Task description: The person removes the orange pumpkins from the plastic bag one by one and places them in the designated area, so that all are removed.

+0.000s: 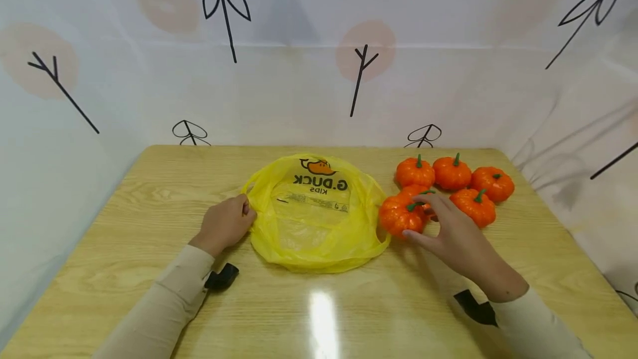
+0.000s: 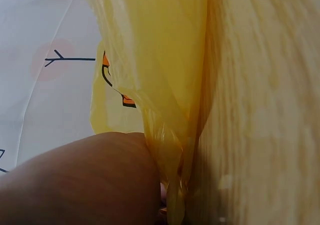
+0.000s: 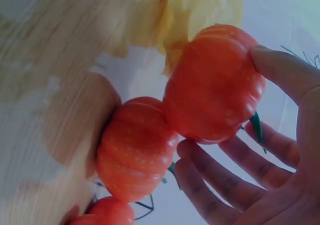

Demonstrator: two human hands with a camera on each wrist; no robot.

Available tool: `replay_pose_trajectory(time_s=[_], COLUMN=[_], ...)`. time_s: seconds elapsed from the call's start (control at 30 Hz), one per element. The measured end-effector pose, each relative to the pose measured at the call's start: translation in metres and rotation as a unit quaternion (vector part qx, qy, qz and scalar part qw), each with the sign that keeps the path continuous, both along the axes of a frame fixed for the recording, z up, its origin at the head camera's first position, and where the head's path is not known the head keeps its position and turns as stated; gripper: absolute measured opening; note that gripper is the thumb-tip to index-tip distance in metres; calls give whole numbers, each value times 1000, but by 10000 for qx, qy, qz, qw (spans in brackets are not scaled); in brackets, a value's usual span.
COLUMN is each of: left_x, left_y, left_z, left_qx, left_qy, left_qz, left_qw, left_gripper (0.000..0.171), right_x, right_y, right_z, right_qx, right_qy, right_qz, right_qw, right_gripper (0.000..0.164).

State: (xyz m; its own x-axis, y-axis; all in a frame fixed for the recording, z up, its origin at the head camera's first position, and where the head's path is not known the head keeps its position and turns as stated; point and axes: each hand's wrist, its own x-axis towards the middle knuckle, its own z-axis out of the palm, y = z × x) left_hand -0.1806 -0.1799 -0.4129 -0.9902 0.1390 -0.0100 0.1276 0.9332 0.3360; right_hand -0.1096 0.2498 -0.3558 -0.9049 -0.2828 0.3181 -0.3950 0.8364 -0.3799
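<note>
A yellow plastic bag (image 1: 313, 237) with a duck print lies spread on the table, its mouth open. My left hand (image 1: 226, 225) grips the bag's left edge in curled fingers; in the left wrist view the bunched film (image 2: 175, 185) runs down beside the hand. My right hand (image 1: 456, 237) holds a small orange toy pumpkin (image 1: 399, 216) between thumb and fingertips, right at the bag's right handle. In the right wrist view the held pumpkin (image 3: 215, 85) shows its green stem toward the palm, and another pumpkin (image 3: 137, 150) sits just below it.
Several more orange pumpkins (image 1: 452, 173) with green stems stand grouped at the table's back right, one partly hidden behind the held one. The wooden table (image 1: 149, 215) meets a white patterned wall covering (image 1: 299, 93) at its back edge.
</note>
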Motion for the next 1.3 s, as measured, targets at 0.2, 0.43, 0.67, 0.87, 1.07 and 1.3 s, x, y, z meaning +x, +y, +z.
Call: replay_pose_trajectory(time_s=[0.2,0.43,0.67,0.87,1.07,1.3], left_x=[1,-1,0,-1,-1,-1], left_y=[-1,-1,-1,-1,-1,-1], left_z=[-1,0,2,2,1,1], left_qx=[30,-24,-41,-62,-43,-44], left_qy=[-134,-7,19,9,40,41], left_qz=[-20,-34,-53,-39,-39,-23], left_qw=[9999,10000,10000,10000,10000,10000], left_gripper=[18,17,17,17,17,17], right_x=[0,-1,-3,-3,-3,-5], right_y=[3,10,24,29,33,36], right_z=[7,10,16,18,20,20], right_qx=[147,278,201,271,339,398], right_qy=[-447,-439,-615,-849,-943,-1234], right_qz=[-23,167,673,648,676,653], right_qw=[9989,9985,9956,9939,9927,9894], right_gripper=[58,58,51,51,51,50])
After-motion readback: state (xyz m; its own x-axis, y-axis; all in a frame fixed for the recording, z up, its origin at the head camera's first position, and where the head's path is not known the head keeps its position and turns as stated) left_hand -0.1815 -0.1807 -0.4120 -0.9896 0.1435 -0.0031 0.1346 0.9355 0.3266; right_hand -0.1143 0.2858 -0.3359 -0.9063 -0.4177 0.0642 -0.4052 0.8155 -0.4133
